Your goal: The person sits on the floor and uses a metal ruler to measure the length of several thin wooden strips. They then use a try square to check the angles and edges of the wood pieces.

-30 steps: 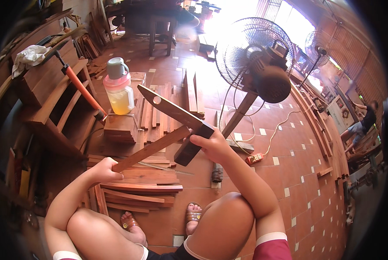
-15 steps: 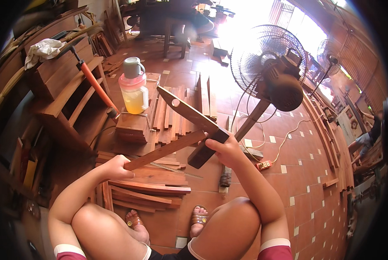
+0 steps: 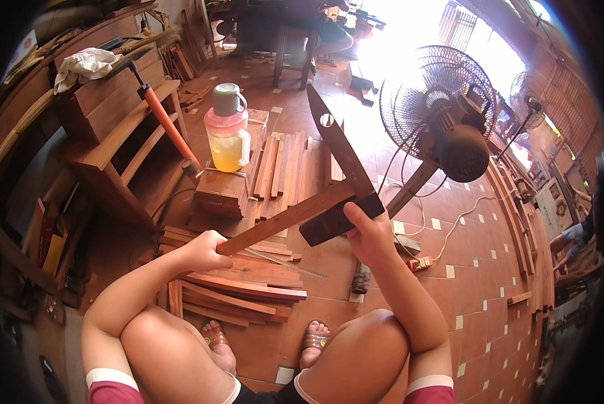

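My left hand (image 3: pixel 209 253) is closed around the near end of a reddish-brown wooden strip (image 3: pixel 285 219), which slants up to the right. In my right hand (image 3: pixel 370 234) is a carpenter's square (image 3: pixel 342 151), gripped by its thick dark stock with the thumb on top. Its long blade, pierced by a round hole near the pointed tip, stands up and away from me. The strip's far end lies against the square at the inner corner of blade and stock. Below my left hand, several cut wooden pieces (image 3: pixel 238 286) are stacked on the floor.
A jug of yellow liquid (image 3: pixel 226 149), topped by a grey cup, stands on a wooden block left of more strips (image 3: pixel 281 165). A fan (image 3: pixel 443 128) rises at right, its cord near a power strip (image 3: pixel 421 263). Wooden furniture (image 3: pixel 116 151) lines the left; another person (image 3: pixel 571 236) is far right.
The square has turned so its blade points more upward, and its stock now lies along the strip's end. Both hands have shifted slightly right and up, and the whole view has shifted a little.
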The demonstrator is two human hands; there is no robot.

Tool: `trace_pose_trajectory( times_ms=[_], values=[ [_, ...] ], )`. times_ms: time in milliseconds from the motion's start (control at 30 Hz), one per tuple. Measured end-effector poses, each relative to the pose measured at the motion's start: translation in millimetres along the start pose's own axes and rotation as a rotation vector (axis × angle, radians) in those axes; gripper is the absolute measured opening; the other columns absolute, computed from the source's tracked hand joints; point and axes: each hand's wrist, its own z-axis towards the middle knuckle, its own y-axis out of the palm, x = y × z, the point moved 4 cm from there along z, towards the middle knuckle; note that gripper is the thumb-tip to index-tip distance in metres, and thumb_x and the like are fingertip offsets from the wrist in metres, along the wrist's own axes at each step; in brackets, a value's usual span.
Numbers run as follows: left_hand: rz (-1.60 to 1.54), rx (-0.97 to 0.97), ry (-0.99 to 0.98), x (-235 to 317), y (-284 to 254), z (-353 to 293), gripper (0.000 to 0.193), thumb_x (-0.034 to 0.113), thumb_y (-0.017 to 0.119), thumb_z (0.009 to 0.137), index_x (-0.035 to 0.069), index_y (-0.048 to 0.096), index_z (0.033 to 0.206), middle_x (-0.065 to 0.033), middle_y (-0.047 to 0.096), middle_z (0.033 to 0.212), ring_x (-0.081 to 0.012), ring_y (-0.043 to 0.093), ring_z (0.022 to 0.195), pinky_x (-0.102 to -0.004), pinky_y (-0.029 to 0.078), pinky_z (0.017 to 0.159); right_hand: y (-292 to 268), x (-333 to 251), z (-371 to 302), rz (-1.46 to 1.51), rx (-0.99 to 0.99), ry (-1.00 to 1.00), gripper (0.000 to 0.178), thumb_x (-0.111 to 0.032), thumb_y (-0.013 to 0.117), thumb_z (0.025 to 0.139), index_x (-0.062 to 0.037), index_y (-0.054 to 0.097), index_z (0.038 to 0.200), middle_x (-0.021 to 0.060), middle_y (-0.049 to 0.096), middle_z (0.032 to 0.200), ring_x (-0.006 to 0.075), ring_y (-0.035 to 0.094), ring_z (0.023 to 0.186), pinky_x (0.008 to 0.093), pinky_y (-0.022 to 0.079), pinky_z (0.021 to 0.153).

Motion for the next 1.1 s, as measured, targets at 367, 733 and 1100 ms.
trace_pose_trajectory(
  times_ms=[367,733,1100],
  values=[
    [0.055,0.135,0.096,0,3,13,0.026,0.018,0.069,0.072,-0.003,0.056,0.066,-0.0052,0.052,0.055,-0.0087,0.045,0.057,-0.0315,0.042,0.054,0,1,4,-0.01,0.06,-0.034,0.031,-0.015,0.077,0.087,-0.0056,0.06,0.111,-0.0009,0.06,0.092,0.0082,0.055,0.076,0.0251,0.04,0.062],
    [0.179,0.268,0.184,20,1,3,0.026,0.02,0.07,0.073,-0.005,0.061,0.071,-0.0136,0.058,0.057,-0.0112,0.049,0.056,-0.0334,0.047,0.057,1,-7,0,0.012,0.083,-0.019,0.027,-0.015,0.078,0.086,-0.006,0.062,0.105,-0.0016,0.06,0.091,0.0063,0.054,0.075,0.0246,0.04,0.058],
    [0.199,0.273,0.202,10,-4,6,0.026,0.02,0.071,0.072,-0.005,0.064,0.073,-0.0164,0.062,0.061,-0.0147,0.056,0.055,-0.034,0.049,0.059,-10,-3,2,-0.07,0.093,-0.016,0.026,-0.013,0.082,0.081,-0.0063,0.062,0.097,-0.0017,0.061,0.082,0.0053,0.051,0.064,0.0223,0.037,0.053]
  ],
)
